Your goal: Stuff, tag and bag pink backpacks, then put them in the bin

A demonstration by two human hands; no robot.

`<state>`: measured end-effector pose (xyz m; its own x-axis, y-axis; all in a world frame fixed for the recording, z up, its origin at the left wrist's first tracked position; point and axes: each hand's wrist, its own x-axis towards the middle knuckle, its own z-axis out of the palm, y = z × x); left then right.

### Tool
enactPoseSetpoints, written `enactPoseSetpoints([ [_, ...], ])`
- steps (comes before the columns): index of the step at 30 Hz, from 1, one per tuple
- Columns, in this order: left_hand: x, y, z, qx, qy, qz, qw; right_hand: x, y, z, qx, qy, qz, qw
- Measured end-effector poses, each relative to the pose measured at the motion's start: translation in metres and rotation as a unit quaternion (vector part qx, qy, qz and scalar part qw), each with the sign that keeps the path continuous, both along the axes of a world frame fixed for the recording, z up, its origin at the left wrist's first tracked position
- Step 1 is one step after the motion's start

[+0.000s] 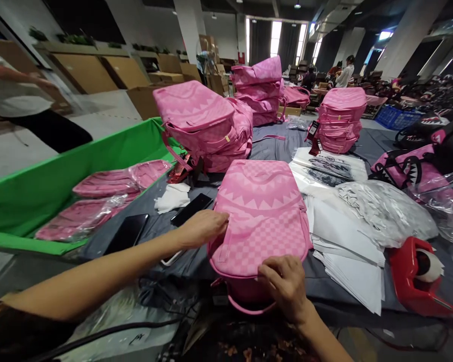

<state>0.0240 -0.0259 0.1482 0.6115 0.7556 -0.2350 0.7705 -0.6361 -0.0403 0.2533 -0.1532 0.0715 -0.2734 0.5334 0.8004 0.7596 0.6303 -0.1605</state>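
Note:
A pink backpack [262,216] with a checkered, zigzag-toothed front lies on the table right before me. My left hand [206,227] is closed at its left side, the fingertips partly hidden at the seam. At the near edge my right hand [285,284] pinches the rim, thumb and fingers together. Below that edge hangs a pink handle loop [249,307]. Left of the backpack lie a black phone [192,209], a crumpled white cloth [172,197] and a dark tablet-like device [127,234].
A green-lined bin [60,178] at left holds bagged pink backpacks [109,181]. More pink backpacks [200,120] are piled behind, another [342,120] stands at back right. White paper sheets [349,271], clear plastic bags [387,213] and a red tape dispenser [415,279] lie right. A person [18,95] is at far left.

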Motion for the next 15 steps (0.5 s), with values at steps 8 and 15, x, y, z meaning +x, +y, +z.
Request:
enactPoseSetpoints([
  [8, -0.030, -0.019, 0.005, 0.082, -0.128, -0.144, 0.978, 0.033, 0.058, -0.001, -0.084, 0.168, 0.047, 0.981],
  [15, 0.043, -0.067, -0.063, -0.034, -0.234, -0.202, 0.950, 0.059, 0.004, -0.066, -0.161, 0.180, -0.132, 0.961],
])
